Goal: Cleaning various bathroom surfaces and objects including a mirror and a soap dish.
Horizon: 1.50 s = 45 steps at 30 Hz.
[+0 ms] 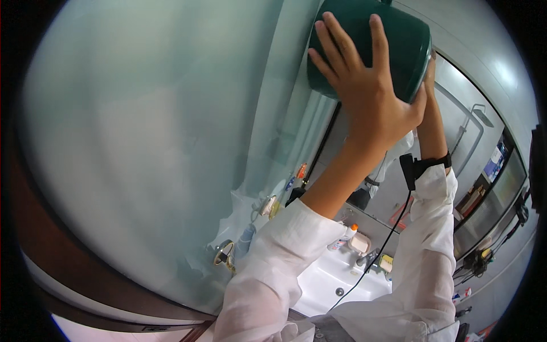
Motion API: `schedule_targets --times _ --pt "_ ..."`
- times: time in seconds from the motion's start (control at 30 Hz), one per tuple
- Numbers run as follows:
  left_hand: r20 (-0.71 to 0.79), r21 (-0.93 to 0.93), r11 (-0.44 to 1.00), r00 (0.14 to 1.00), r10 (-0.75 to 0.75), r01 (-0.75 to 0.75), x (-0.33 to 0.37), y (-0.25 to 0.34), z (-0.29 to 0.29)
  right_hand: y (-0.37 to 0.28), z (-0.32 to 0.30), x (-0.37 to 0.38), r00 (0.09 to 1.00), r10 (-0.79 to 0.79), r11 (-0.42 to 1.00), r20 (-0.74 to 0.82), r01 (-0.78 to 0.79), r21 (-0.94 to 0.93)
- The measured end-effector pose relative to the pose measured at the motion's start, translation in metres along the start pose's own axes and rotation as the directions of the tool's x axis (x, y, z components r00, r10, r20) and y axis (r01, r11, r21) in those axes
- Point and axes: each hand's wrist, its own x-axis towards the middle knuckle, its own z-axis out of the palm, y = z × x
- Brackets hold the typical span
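Note:
High up, at the top of the view, my two hands hold a dark green, rounded drum-shaped container. Its upper part runs out of the picture, so its exact kind does not show. My left hand presses against its near side, fingers spread over the surface and thumb reaching round the lower right edge. On the right side, my right hand touches the container; most of its fingers are hidden behind it. A black band with a cable circles my right wrist.
Frosted glass fills the left side. Below my arms is a white washbasin with a faucet, an orange-capped bottle and a soap dish. A mirror stands behind my arms, with a shelved cabinet on the right.

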Motion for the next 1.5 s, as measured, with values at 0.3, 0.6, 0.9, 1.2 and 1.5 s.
schedule_targets --times 0.3,0.6,0.9,1.2,1.5 --pt "0.054 0.02 1.0 0.998 -0.015 0.014 -0.009 0.001 -0.006 0.03 -0.018 -0.002 0.986 -0.142 0.988 -0.086 0.136 -0.07" --pt "0.071 0.075 0.997 0.997 -0.011 0.006 -0.014 -0.006 -0.015 -0.018 0.049 -0.06 0.993 0.017 0.996 -0.114 -0.007 0.088" --pt "0.173 0.12 0.988 0.982 0.079 -0.101 -0.017 -0.01 -0.029 0.004 0.043 -0.082 0.931 0.284 0.91 -0.227 -0.187 0.37" --pt "0.259 0.061 0.957 0.93 0.26 -0.284 -0.014 0.002 -0.045 0.006 0.043 -0.135 0.747 0.609 0.674 -0.267 -0.311 0.67" --pt "0.343 0.108 0.974 0.927 0.153 -0.2 -0.016 0.004 -0.052 -0.024 0.052 -0.151 0.793 -0.281 0.828 -0.541 0.486 0.282"
